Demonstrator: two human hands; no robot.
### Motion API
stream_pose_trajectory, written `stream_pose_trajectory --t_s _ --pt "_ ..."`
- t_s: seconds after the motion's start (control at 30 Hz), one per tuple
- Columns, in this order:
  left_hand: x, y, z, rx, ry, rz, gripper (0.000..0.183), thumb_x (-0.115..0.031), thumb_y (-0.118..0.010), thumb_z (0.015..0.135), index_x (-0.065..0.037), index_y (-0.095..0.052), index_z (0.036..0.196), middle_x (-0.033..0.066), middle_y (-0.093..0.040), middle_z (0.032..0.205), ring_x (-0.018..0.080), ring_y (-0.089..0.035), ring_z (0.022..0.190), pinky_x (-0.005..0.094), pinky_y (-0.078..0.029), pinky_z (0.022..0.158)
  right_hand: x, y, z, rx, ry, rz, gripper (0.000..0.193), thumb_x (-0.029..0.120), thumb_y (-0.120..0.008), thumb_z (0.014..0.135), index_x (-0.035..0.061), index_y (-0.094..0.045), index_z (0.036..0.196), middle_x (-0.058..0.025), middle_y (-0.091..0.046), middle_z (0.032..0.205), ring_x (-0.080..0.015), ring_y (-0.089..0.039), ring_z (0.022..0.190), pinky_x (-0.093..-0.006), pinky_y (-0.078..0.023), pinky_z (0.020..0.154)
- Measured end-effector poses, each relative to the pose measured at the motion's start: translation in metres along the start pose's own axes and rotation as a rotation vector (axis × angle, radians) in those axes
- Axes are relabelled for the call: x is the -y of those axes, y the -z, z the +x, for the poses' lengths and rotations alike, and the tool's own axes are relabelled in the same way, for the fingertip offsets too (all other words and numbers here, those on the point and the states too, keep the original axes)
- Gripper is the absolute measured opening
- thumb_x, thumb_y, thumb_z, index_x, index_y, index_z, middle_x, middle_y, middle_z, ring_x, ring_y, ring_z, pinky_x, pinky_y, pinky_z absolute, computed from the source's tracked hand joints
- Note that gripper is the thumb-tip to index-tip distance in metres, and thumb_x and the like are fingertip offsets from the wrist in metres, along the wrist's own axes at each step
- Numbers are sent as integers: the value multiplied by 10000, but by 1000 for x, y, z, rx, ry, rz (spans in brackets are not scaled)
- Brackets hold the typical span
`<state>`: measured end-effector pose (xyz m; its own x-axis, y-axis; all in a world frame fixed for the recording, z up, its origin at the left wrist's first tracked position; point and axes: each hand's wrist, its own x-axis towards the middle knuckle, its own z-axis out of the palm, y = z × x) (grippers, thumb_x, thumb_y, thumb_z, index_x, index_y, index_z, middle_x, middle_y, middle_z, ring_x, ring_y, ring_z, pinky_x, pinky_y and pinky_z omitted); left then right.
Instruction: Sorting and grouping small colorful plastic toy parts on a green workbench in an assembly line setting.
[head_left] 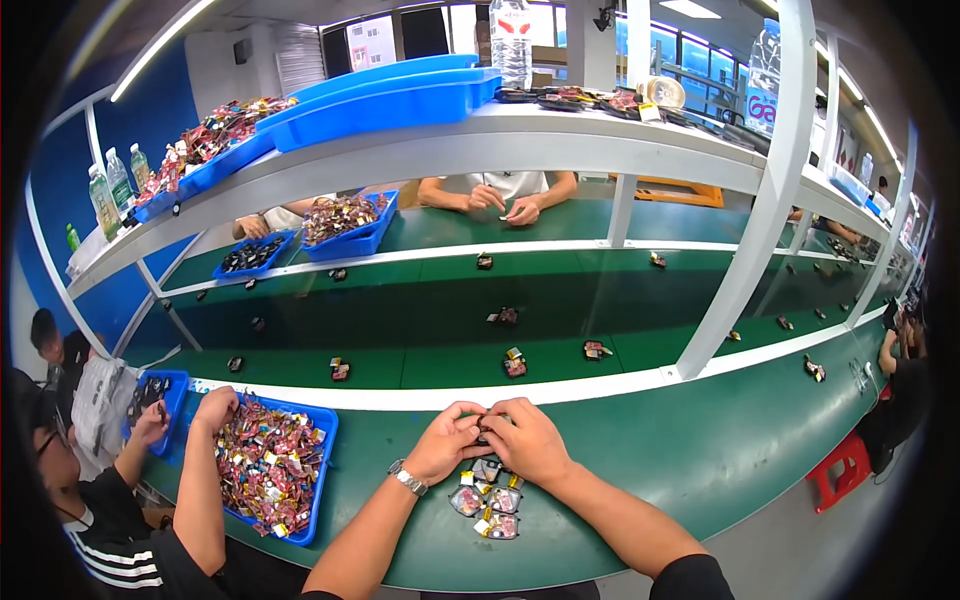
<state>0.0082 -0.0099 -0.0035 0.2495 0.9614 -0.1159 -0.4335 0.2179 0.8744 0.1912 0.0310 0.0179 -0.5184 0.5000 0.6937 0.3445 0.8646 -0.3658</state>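
My left hand, with a metal watch on the wrist, meets my right hand over the green worktable. Both are closed, fingertips together, around a small dark electronic unit that the fingers mostly cover. Just below the hands, a group of small flat electronic units lies on the table. These have greyish casings with yellow and white parts showing. Left of my left forearm is a blue tray heaped with small red circuit boards bearing yellow and white pieces.
Beyond the white rail, a green conveyor belt carries scattered units. A white post rises at right, supporting a shelf with blue trays and bottles. A co-worker's hand reaches over the left tray; another person's hands work opposite.
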Motion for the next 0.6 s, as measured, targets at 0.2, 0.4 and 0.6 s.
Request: stream_pose_trajectory --t_s 0.2,0.4,0.6 --pt "1 -4 1 -19 -12 -1 251 -55 -552 960 -81 -465 1194 75 -604 1151 193 -607 1093 397 -528 958 -11 3 3 78 -10 114 185 25 -734 688 51 -621 832 -81 -578 975 -277 -568 938 -375 -490 821" --pt "0 -3 1 -10 -48 -22 277 -41 -530 963 -66 -454 1228 89 -584 1213 192 -597 1116 400 -520 972 -15 5 2 147 75 119 176 26 -702 717 75 -619 864 -58 -561 952 -266 -545 946 -380 -479 809" --pt "-1 -3 0 4 -42 4 302 -17 -490 970 -50 -452 1268 97 -543 1299 189 -576 1160 377 -516 983 -14 6 1 142 -5 62 151 66 -720 726 103 -676 866 -45 -564 967 -260 -542 948 -373 -481 818"
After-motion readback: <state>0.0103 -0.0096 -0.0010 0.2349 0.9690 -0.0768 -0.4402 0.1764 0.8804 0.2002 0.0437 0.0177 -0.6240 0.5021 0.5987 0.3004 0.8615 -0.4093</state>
